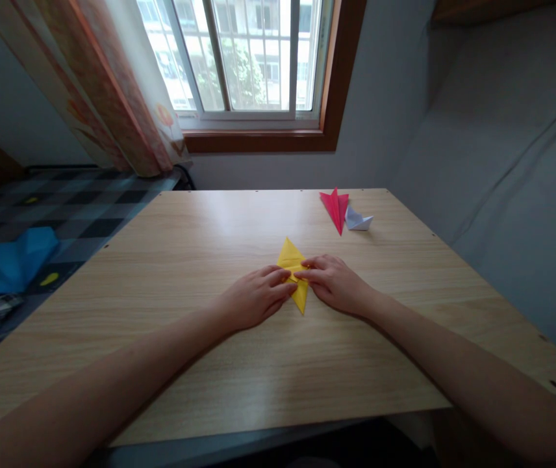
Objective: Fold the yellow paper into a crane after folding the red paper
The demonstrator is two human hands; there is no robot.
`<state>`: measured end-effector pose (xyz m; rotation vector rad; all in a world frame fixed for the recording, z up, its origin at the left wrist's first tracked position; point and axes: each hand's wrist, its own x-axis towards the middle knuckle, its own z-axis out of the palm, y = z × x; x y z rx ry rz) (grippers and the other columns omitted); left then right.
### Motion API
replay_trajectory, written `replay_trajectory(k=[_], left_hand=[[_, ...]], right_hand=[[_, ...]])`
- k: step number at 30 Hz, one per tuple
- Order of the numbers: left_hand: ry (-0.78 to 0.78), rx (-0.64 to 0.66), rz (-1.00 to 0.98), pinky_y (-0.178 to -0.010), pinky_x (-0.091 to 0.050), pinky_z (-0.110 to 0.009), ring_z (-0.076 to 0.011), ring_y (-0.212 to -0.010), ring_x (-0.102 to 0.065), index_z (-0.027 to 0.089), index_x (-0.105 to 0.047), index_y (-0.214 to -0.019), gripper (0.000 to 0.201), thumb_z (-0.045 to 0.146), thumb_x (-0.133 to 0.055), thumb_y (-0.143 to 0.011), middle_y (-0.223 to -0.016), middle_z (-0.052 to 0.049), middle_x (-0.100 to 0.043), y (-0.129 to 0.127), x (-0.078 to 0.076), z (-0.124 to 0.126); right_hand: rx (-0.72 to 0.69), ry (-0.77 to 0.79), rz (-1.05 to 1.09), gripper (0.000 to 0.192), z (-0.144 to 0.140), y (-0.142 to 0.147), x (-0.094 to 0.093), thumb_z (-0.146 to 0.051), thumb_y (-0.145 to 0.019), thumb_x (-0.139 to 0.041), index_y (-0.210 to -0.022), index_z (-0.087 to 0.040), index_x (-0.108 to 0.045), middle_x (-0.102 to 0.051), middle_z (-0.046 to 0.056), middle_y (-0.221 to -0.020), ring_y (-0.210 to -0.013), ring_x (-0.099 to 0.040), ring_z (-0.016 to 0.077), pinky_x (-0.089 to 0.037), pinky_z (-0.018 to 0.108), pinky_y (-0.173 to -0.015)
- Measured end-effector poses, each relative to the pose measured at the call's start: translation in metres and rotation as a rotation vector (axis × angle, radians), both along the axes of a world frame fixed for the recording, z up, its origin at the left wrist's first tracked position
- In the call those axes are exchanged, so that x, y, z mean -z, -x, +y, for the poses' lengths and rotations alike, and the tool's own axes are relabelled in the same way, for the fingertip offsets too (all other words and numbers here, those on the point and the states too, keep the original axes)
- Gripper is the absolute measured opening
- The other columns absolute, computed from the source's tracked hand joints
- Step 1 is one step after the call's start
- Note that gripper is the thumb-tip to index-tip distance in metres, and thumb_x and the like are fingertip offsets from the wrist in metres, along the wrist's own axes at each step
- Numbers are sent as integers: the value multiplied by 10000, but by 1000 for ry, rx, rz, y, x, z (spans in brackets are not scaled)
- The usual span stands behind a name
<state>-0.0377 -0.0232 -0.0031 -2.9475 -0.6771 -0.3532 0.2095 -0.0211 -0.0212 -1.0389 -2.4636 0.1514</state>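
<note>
A piece of yellow folded paper (288, 250) lies on the wooden table, pointed at its far and near ends, with crease lines across its middle. From the left, my left hand (261, 294) presses the paper's left side, fingertips near its centre. My right hand (337, 281) comes in from the other side, its thumb and fingers holding the right part down. The fingertips of both hands nearly meet over the folds. Part of the paper's middle and sides is hidden under them.
Toward the table's (200, 234) far right edge lie a red paper plane (335, 207) and a white paper boat (358, 221), close together. Left of the table, a blue folded paper (12, 260) rests on a checked bed cover (83, 201). A window (249, 58) is beyond.
</note>
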Motion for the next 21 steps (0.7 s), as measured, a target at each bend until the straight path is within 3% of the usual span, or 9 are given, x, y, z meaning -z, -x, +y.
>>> replay_trajectory(k=[14, 21], left_hand=[[-20, -91, 18, -1070, -396, -465, -237, -1158, -601, 203, -623, -1138, 224, 265, -478, -979, -1258, -74, -661, -3, -6, -5], [-30, -85, -4, -1059, -416, -419, -224, -1153, -613, 163, -557, -1292, 336, 275, -458, -991, -1276, -103, -652, -3, -5, -4]], right_hand=[[7, -34, -63, 343, -2, 0, -4, -160, -932, -538, -1219, -265, -692, -656, 107, -1222, -1105, -590, 245, -451, 435, -967], [11, -5, -87, 383, -2, 1, -5, -142, -926, -537, -1256, -283, -670, -649, 103, -1229, -1122, -585, 247, -450, 435, -977]])
